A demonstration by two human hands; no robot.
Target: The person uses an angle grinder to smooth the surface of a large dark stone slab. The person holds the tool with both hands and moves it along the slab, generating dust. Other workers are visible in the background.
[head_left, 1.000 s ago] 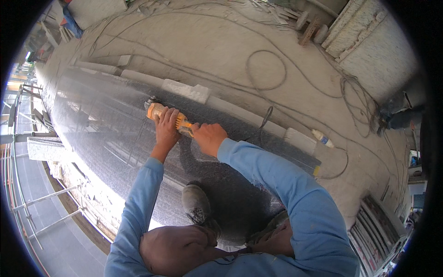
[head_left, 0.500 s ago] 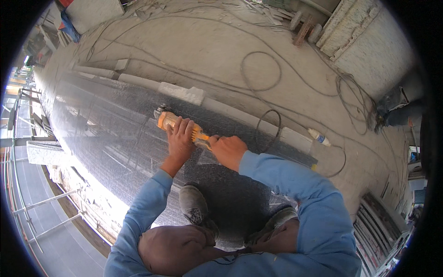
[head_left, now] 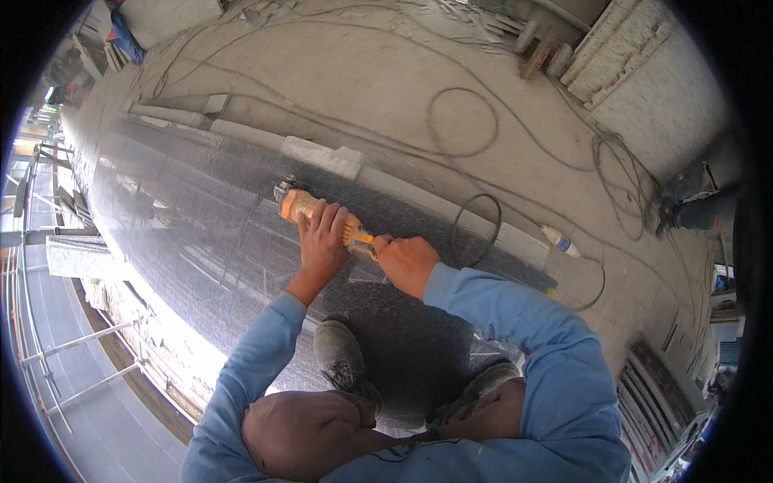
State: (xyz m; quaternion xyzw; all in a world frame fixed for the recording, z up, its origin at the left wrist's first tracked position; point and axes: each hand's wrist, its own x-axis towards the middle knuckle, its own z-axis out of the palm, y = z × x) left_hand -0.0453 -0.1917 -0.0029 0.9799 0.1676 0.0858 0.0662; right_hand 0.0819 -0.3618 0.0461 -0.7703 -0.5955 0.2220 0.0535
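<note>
An orange-yellow angle grinder (head_left: 297, 206) lies slantwise over a dark, shiny stone slab (head_left: 209, 193). Around its body my left hand (head_left: 324, 237) is closed, close behind the grinder's head. My right hand (head_left: 408, 263) wraps the rear handle end. The disc end points to the far left, at or just above the slab's surface; whether it touches I cannot tell. From the rear, a dark cord (head_left: 498, 213) loops over the slab's far edge. My shoes rest on the slab's near part.
Pale stone strips (head_left: 322, 158) line the slab's far side. A white bottle with a blue label (head_left: 560, 241) lies by its right end. Long cables (head_left: 463, 90) snake over the dusty floor. Metal railing (head_left: 88, 336) runs at left, and a stack of slats (head_left: 656, 390) stands at right.
The grinder and both hands have shifted slightly right in the picture, as have the slab's far edge and the floor cables. My grip looks the same.
</note>
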